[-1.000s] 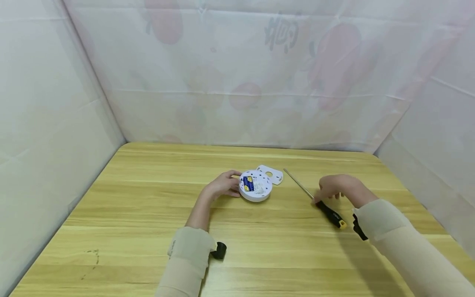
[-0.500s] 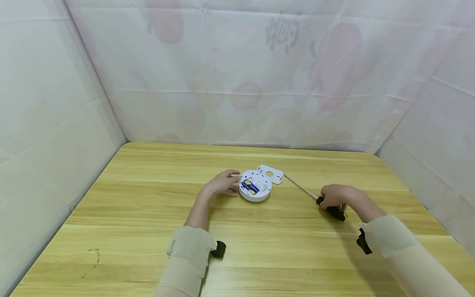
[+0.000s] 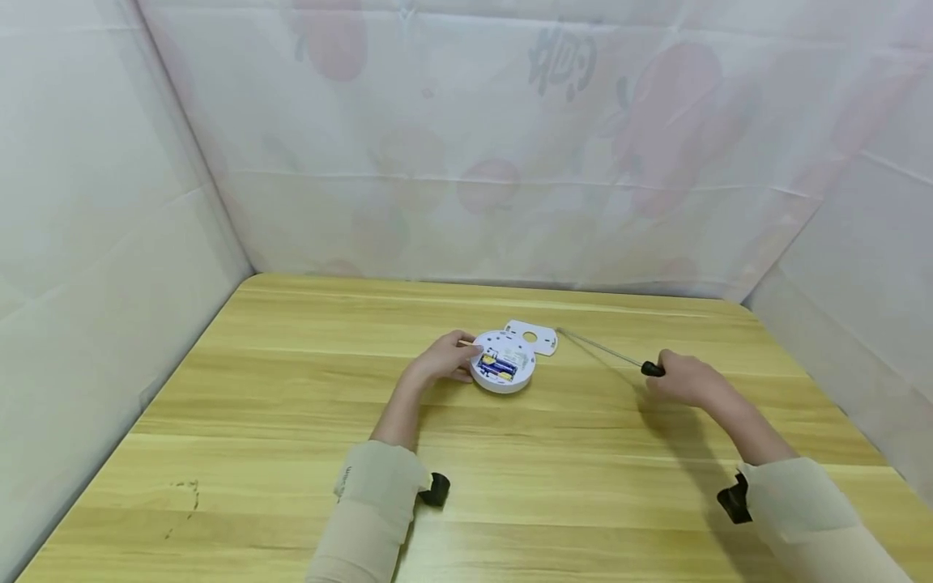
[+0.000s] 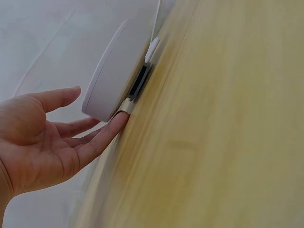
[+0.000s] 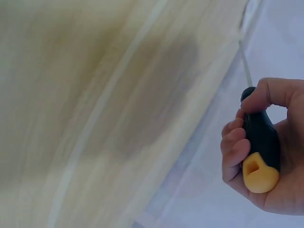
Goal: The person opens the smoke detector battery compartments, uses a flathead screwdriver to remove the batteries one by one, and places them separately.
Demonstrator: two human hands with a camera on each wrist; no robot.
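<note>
The left hand (image 3: 442, 361) rests with its fingers straight and spread against the left side of a round white device (image 3: 503, 369) in the middle of the wooden table (image 3: 262, 421). 2 batteries (image 3: 496, 367) sit in its open back. A white plate (image 3: 532, 338) lies just behind it. The right hand (image 3: 685, 380) has its fingers curled around the black handle of a screwdriver (image 3: 605, 351), and the long metal tip points left toward the white plate.

white round device (image 3: 503, 371) | blue-yellow batteries (image 3: 496, 369) | black-yellow screwdriver handle (image 5: 259, 152) | light wood-grain table (image 3: 291, 421)
</note>
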